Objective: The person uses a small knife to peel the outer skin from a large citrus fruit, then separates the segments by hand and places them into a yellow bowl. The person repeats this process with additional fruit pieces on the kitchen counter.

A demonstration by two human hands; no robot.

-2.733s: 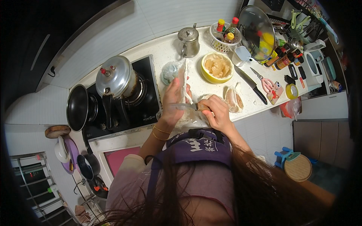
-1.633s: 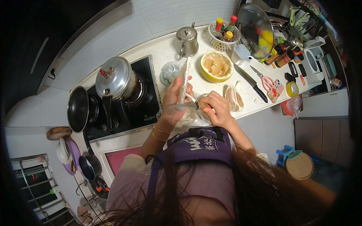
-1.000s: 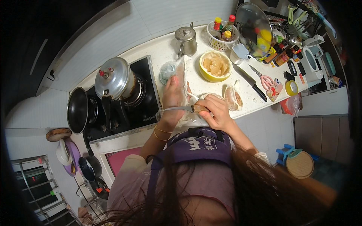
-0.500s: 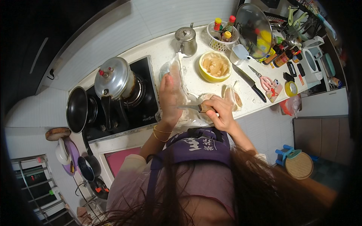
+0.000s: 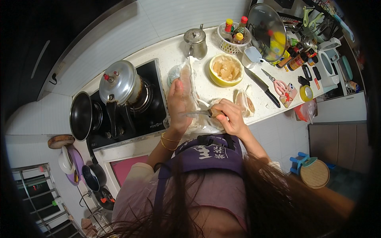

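Working between pressure cooker (image 5: 119, 83) at 10 o'clock and yellow bowl (image 5: 221, 83) of peeled pulp (image 5: 226, 68) at 1 o'clock. Gripping, in left hand (image 5: 178, 104), a pale segment (image 5: 185, 72), long end toward 12 o'clock; holding, in curled right hand (image 5: 231, 116), a small wood-handled knife (image 5: 209, 112), blade toward 9 o'clock over left palm's base, can't tell whether touching.
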